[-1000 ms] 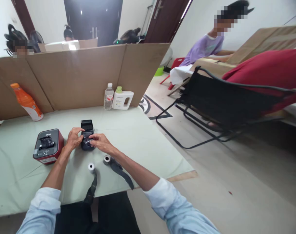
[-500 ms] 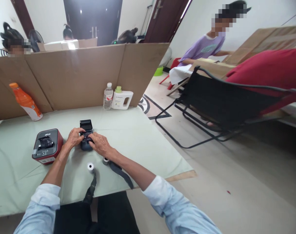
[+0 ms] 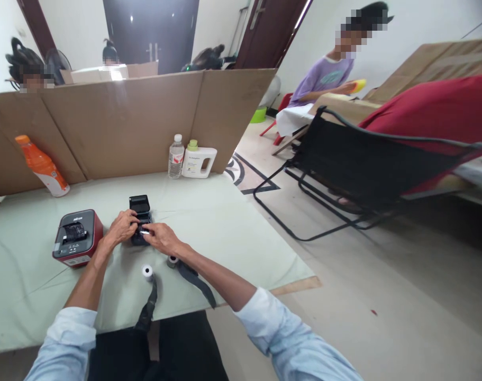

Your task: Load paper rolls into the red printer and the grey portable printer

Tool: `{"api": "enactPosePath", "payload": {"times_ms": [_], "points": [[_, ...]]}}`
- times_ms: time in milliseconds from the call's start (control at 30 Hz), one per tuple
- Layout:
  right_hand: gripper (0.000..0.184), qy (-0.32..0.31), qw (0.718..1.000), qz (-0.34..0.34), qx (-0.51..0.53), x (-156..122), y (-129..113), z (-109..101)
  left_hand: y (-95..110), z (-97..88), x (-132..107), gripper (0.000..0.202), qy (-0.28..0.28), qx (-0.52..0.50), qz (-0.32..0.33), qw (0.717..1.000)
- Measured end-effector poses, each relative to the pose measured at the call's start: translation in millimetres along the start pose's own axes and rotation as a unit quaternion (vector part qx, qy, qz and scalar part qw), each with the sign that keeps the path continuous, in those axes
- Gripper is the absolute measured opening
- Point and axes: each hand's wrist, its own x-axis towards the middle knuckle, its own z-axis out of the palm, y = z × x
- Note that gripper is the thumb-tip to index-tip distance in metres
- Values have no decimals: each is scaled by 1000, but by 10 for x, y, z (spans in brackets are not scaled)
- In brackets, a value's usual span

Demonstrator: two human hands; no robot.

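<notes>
A small black printer [image 3: 139,203] stands on the table with its lid raised. My left hand [image 3: 124,226] lies against its left side, fingers curled over the edge and into the open body. From the right, my right hand [image 3: 161,237] reaches over the printer's front part, its fingers pinched together; a small pale, shiny bit shows at the fingertips, too small to name. Nearer to me, a white-cored roll of black ribbon [image 3: 147,272] stands with its tail hanging off the table edge. A second such roll [image 3: 172,261] lies partly under my right forearm.
A red and black printer [image 3: 77,238] sits left of my hands. Along the cardboard partition [image 3: 125,124] stand an orange bottle [image 3: 44,166], a water bottle [image 3: 176,157] and a white jug [image 3: 197,163]. A black folding chair [image 3: 344,159] and a seated person [image 3: 324,79] are at right.
My right hand has shifted slightly at the printer, and a pale, shiny bit now shows at its fingertips. The person at right has raised a hand with something yellow.
</notes>
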Motion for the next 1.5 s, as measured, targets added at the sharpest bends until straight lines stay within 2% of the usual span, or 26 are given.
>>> {"api": "enactPosePath", "payload": {"times_ms": [100, 200, 300, 367, 433, 600, 700, 767, 867, 1033, 1100, 1167, 1233, 1333, 1500], "points": [[27, -25, 994, -14, -110, -140, -107, -46, -69, 39, 24, 28, 58, -8, -41, 997], [33, -51, 982, -26, -179, -235, -165, -55, -162, 66, 127, 50, 140, -78, -137, 978], [33, -68, 973, -38, -219, -252, -177, -46, -219, 112, 286, 68, 138, -217, -199, 946], [29, -67, 967, -48, -241, -228, -169, -35, -225, 146, 382, 72, 133, -291, -201, 926], [26, -58, 962, -66, -257, -190, -156, -17, -218, 162, 434, 70, 147, -318, -188, 918], [18, -45, 954, -97, -279, -141, -131, 50, -196, 94, 301, 57, 153, -277, -104, 943], [23, -47, 951, -100, -290, -188, -126, 82, -164, 21, 108, 50, 115, -231, -36, 965], [27, -47, 951, -99, -289, -234, -118, 96, -127, -16, -12, 50, 72, -199, -16, 977], [33, -48, 953, -98, -283, -286, -103, 111, -61, -44, -148, 52, 25, -142, -21, 989], [32, -52, 956, -94, -272, -301, -100, 73, 5, -46, -350, 66, -14, -72, -28, 997], [31, -30, 964, -90, -249, -275, -92, 18, 8, -40, -437, 74, -23, -59, -24, 998], [39, 8, 970, -73, -233, -227, -64, -49, 9, -27, -509, 80, -24, -50, -21, 998], [56, 21, 971, -46, -233, -168, -18, -110, 15, -9, -556, 84, -18, -43, -22, 999], [70, -23, 971, -23, -236, -105, 50, -158, 38, 23, -585, 86, -6, -37, -26, 999], [72, -44, 976, -21, -214, -109, 83, -144, 73, 63, -586, 86, -13, -35, -42, 998]]}}
